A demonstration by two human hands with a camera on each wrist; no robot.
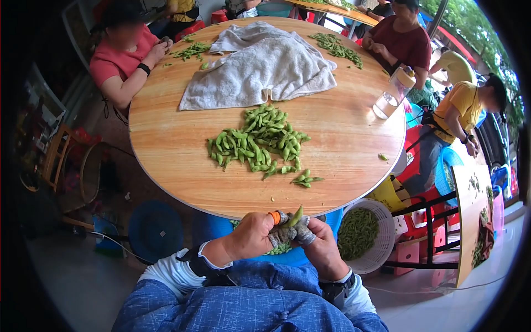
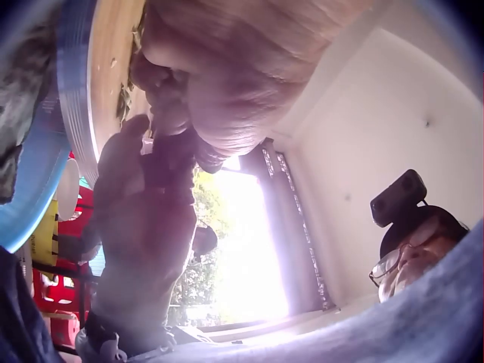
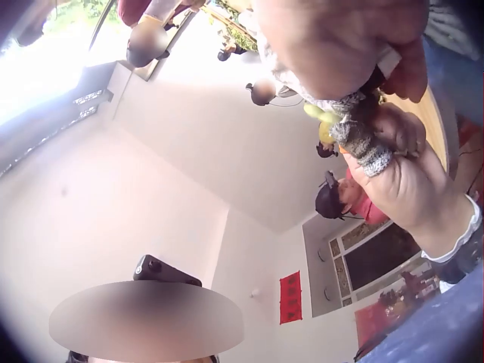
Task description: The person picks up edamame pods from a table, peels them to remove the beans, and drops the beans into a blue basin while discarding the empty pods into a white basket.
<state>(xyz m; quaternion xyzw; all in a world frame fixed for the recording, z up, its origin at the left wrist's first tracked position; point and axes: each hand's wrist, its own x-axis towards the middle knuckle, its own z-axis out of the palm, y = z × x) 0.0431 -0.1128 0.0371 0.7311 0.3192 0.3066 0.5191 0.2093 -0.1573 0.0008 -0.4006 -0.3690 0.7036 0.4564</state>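
Observation:
Both hands meet just off the near table edge in the head view, with a green edamame pod (image 1: 297, 216) upright between their fingertips. My left hand (image 1: 251, 237) pinches the pod from the left; it has an orange band and grey cloth wraps on its fingers. From the right, my right hand (image 1: 324, 252) pinches it too, its thumb and finger wrapped in grey cloth. Only a pale green end of the pod shows in the right wrist view, beside the wrapped left thumb (image 3: 363, 147). Beneath the hands, a blue basin (image 1: 332, 221) contains shelled green beans (image 1: 281, 249).
On the round wooden table (image 1: 171, 160) lie a pile of pods (image 1: 257, 138), a grey towel (image 1: 260, 72) and a clear water bottle (image 1: 390, 97). A white basket (image 1: 388, 243) of pods stands at right, a dark blue tub (image 1: 156, 229) at left. Other people sit around.

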